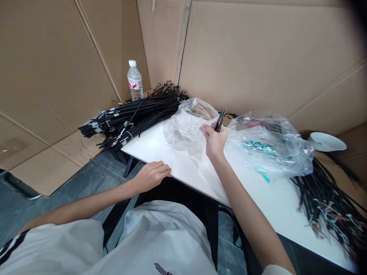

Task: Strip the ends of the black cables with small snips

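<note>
My right hand (pixel 215 139) is raised over the white table, its fingers closed round a slim black tool (pixel 220 120). One narrow end of the tool points up and away; its exact kind is unclear. Just behind and left of that hand lies a crumpled clear plastic bag (pixel 183 128). At the table's front edge rests my left hand (pixel 153 175), fingers curled together and palm turned down, so its inside is hidden. Right of my right hand, a larger clear plastic bag (pixel 275 149) holds small turquoise pieces and something red. A loose turquoise piece (pixel 266 178) lies in front of it.
Bundled black cables (pixel 143 114) lie at the table's left end beside a water bottle (pixel 135 81). More black cables (pixel 323 202) with bare coloured wire ends cover the right end, near a white bowl (pixel 327 141). Cardboard walls (pixel 258 53) surround the white table (pixel 197 173).
</note>
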### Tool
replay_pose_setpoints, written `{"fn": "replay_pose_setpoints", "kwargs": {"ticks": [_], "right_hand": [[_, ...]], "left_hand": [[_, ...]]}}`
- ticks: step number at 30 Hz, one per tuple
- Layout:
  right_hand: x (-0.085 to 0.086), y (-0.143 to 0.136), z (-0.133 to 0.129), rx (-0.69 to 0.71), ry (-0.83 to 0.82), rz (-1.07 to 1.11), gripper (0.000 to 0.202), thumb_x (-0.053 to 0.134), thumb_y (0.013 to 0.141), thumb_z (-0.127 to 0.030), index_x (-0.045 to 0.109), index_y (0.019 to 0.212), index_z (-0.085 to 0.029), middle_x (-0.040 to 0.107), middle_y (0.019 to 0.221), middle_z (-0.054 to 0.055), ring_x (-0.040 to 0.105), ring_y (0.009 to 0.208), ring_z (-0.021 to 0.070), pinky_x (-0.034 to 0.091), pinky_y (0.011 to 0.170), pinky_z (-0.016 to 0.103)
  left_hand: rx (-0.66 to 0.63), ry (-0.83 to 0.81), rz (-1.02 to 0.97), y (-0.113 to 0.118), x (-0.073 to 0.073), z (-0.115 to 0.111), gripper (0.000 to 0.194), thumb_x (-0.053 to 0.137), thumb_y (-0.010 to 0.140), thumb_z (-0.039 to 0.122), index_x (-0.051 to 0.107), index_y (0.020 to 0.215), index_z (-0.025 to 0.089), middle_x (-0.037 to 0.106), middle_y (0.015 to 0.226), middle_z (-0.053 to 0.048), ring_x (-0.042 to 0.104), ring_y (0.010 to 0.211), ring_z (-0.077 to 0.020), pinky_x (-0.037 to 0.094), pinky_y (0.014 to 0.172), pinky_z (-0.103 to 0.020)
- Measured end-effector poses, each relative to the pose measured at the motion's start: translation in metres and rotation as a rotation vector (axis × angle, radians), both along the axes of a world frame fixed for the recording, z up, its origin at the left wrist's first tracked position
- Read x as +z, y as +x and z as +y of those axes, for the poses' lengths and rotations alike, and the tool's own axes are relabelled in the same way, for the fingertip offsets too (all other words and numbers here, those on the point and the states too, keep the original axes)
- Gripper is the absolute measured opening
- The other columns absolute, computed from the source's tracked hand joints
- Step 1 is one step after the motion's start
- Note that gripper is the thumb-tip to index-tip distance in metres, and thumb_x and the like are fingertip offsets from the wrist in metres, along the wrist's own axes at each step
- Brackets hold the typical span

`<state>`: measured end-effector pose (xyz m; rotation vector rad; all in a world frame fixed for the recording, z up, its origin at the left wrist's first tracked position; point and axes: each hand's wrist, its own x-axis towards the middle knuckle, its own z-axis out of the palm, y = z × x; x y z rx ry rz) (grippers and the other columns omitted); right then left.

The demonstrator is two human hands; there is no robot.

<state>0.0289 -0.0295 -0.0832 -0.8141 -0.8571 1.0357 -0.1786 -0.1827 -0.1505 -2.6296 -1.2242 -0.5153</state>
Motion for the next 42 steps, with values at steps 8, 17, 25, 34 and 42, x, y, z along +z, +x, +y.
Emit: {"fn": "replay_pose_setpoints", "kwargs": {"ticks": [8, 17, 25, 34, 42], "right_hand": [[-0.008, -0.002, -0.014, 0.013, -0.016, -0.081, 0.037, 0.078, 0.060, -0.026, 0.043, 0.068, -0.023, 0.036, 0.061, -0.010, 0.044, 0.053, 0.0080, 0.044, 0.055, 0.025], [-0.018, -0.009, -0.040, 0.024, 0.013, -0.198, 0.040, 0.080, 0.067, -0.031, 0.041, 0.067, -0.023, 0.032, 0.057, -0.011, 0.030, 0.051, 0.0078, 0.030, 0.051, 0.024], [-0.019, -0.006, -0.047, 0.050, 0.006, -0.197, 0.041, 0.082, 0.068, -0.028, 0.041, 0.065, -0.023, 0.029, 0.055, -0.011, 0.027, 0.050, 0.0073, 0.028, 0.049, 0.025], [-0.015, -0.007, -0.044, 0.029, -0.009, -0.083, 0.039, 0.083, 0.061, -0.022, 0.044, 0.064, -0.022, 0.035, 0.056, -0.011, 0.034, 0.049, 0.0063, 0.031, 0.047, 0.023], [-0.011, -0.020, -0.045, 0.046, 0.006, -0.125, 0.039, 0.083, 0.062, -0.025, 0.044, 0.064, -0.022, 0.033, 0.057, -0.010, 0.034, 0.050, 0.0065, 0.030, 0.046, 0.024]], "left_hand": [[-0.130, 0.168, -0.190, -0.010, 0.057, 0.036, 0.036, 0.037, 0.108, 0.023, 0.073, 0.103, 0.024, 0.077, 0.106, -0.002, 0.070, 0.093, -0.0134, 0.052, 0.080, -0.025], [-0.202, -0.083, -0.036, 0.023, 0.144, 0.206, 0.024, 0.069, 0.090, 0.034, 0.075, 0.072, 0.021, 0.076, 0.083, -0.003, 0.065, 0.097, -0.0220, 0.029, 0.111, -0.046], [0.009, 0.104, -0.401, 0.004, 0.146, 0.180, 0.042, 0.063, 0.094, 0.048, 0.069, 0.069, 0.015, 0.076, 0.095, -0.008, 0.065, 0.093, -0.0223, 0.041, 0.099, -0.041], [0.188, -0.008, 0.018, -0.125, 0.082, 0.040, 0.045, 0.049, 0.086, 0.005, 0.080, 0.107, 0.031, 0.060, 0.145, -0.005, 0.040, 0.145, -0.0360, 0.013, 0.120, -0.073], [0.283, -0.007, 0.172, -0.140, 0.049, 0.013, 0.040, 0.076, 0.083, 0.025, 0.074, 0.123, 0.030, 0.042, 0.160, -0.011, 0.033, 0.149, -0.0433, 0.000, 0.118, -0.080]]}}
